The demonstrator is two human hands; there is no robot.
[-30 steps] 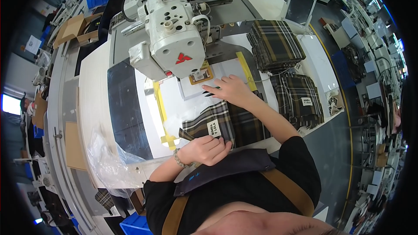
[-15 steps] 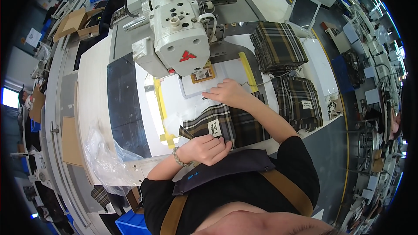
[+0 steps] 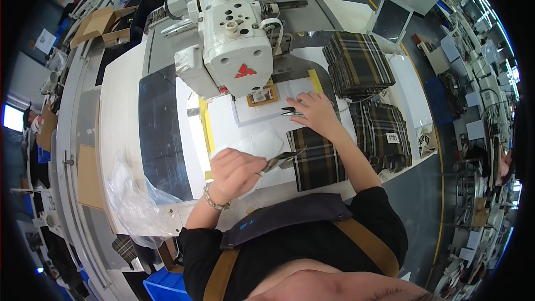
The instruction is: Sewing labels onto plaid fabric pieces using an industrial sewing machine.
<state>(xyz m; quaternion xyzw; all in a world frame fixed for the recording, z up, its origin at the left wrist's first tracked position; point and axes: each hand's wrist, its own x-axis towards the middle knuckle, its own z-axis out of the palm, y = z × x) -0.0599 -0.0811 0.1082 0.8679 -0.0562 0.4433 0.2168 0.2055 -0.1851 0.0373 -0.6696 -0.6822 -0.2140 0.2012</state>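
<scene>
My left hand (image 3: 234, 174) is closed on the edge of a plaid fabric piece (image 3: 277, 161), lifted and seen nearly edge-on above the worktable. My right hand (image 3: 316, 114) is at the right of the white plate under the sewing machine. Pointed blades of small thread snips (image 3: 290, 111) stick out from its fingers toward the left; the handle is hidden by the hand. Another dark plaid panel (image 3: 319, 161) lies flat between my forearms, partly below the lifted piece.
A white sewing machine head (image 3: 237, 50) stands over an amber-edged clamp (image 3: 262, 96). To the right are a tall plaid stack (image 3: 362, 64) and a lower plaid stack (image 3: 384, 128) with a white label. Crumpled clear plastic (image 3: 131, 206) lies at the left, and a screen (image 3: 390, 18) stands far right.
My left hand has moved up and left, lifting the labelled plaid piece off the table and turning it edge-on. My right hand has shifted right, and the snips' blades show more.
</scene>
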